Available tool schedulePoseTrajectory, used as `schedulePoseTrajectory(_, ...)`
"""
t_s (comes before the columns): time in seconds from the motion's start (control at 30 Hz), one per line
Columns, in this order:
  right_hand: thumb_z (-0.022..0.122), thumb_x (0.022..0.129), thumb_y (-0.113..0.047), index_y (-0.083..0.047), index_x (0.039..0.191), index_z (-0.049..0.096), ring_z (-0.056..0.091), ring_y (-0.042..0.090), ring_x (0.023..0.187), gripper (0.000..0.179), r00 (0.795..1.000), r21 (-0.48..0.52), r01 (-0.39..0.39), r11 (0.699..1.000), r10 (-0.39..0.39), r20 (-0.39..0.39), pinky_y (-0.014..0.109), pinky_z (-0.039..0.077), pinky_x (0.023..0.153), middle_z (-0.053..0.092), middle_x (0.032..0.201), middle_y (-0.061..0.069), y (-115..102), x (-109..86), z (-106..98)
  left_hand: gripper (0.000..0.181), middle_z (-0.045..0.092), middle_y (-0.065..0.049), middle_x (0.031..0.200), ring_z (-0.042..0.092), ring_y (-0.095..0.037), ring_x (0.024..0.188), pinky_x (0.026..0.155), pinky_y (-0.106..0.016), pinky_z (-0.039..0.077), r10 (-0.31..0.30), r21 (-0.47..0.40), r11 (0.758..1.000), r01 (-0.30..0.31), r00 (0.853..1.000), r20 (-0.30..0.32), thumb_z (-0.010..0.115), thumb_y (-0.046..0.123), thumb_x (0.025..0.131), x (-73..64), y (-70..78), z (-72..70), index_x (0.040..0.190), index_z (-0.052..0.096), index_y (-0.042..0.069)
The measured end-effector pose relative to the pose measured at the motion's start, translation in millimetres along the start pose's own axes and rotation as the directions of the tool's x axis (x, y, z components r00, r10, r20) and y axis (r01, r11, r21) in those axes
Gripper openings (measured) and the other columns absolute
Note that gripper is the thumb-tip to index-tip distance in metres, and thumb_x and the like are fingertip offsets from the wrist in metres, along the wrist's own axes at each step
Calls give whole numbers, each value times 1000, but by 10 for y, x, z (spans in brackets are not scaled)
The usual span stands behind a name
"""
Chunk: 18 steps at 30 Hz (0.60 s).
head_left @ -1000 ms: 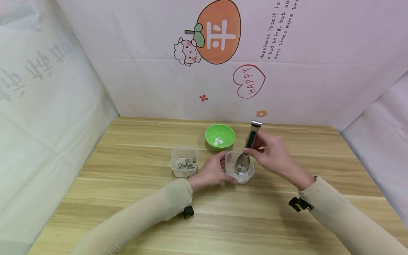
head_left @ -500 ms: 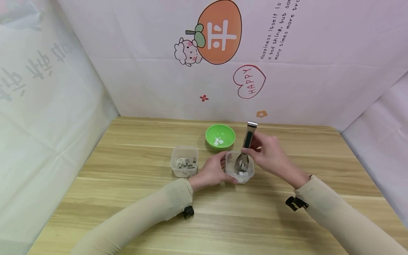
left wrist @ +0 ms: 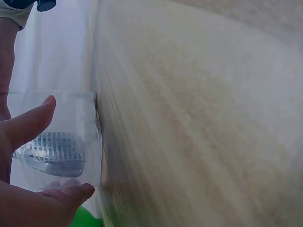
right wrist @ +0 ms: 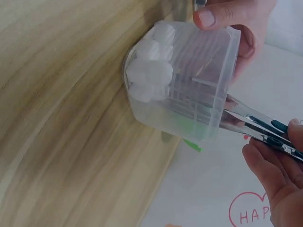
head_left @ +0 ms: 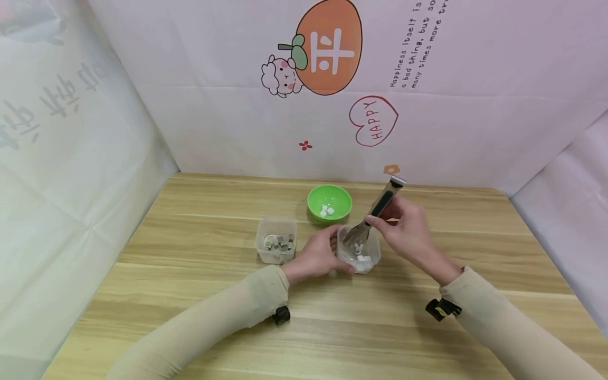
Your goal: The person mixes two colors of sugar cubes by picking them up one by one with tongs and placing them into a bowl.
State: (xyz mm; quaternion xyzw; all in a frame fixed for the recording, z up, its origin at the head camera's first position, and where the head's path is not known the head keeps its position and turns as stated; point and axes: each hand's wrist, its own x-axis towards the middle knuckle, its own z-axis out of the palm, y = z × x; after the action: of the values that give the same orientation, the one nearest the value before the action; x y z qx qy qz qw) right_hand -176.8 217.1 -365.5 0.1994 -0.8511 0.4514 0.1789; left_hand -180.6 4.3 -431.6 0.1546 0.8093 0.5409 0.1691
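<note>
Wooden tabletop under a clear plastic container (head_left: 375, 257) that holds several small white rounded lumps (right wrist: 149, 71). My left hand (head_left: 319, 255) grips this container from the left, thumb on the near side and fingers on the far side. My right hand (head_left: 404, 224) pinches a pair of metal tongs (head_left: 382, 203) with dark grip inserts. The tongs lean to the right, their slotted head inside the container near its left wall. A white piece shows by the head; whether it is held between the tips I cannot tell.
A green bowl (head_left: 343, 203) with several white lumps stands just behind the container. To the left is another clear container (head_left: 263, 232) with several grey metallic cubes. Printed white cloth (head_left: 214, 132) hangs behind the table (head_left: 190, 290).
The tongs first swung more upright and slightly left, then tilted over, their top end now further right and the head toward the container's left side. The left hand stayed in place.
</note>
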Motion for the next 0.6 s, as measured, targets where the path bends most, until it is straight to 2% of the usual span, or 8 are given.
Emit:
schedulePoseTrajectory(0.07, 84, 88, 3, 1, 97, 67, 73, 21, 75, 19, 1000, -13, -6, 1000, 5, -13, 15, 61, 68, 75, 85, 11, 10, -7, -30, 108, 57, -10, 152, 55, -24, 138, 116, -33, 45, -1, 0, 1000, 1, 1000, 1, 101, 7, 66, 3, 7, 3, 158, 43, 6)
schedulePoseTrajectory(0.23, 83, 88, 5, -1, 98, 66, 72, 15, 74, 21, 1000, -36, -11, 999, 11, -6, 19, 62, 66, 75, 85, 10, 36, -19, -94, 110, 55, -12, 154, 54, -26, 139, 116, -34, 45, -21, 1, 1000, 21, 1000, -1, 101, 8, 66, -6, 33, 5, 159, 42, 6)
schedulePoseTrajectory(0.4, 82, 88, 6, -2, 100, 66, 72, 16, 74, 22, 1000, -47, -23, 999, 24, 18, 19, 62, 65, 75, 85, 8, 76, -49, -103, 110, 53, -10, 156, 53, -26, 141, 117, -34, 44, -33, 1, 999, 33, 999, -5, 101, 8, 66, -12, 42, 6, 159, 42, 6)
schedulePoseTrajectory(0.6, 82, 88, 6, -2, 100, 67, 72, 17, 72, 20, 1000, -52, -26, 998, 27, 5, 19, 62, 63, 75, 84, 8, 103, -79, -91, 109, 53, -9, 156, 52, -26, 141, 117, -35, 44, -33, -15, 999, 33, 999, -4, 101, 6, 65, -13, 39, 16, 158, 43, 6)
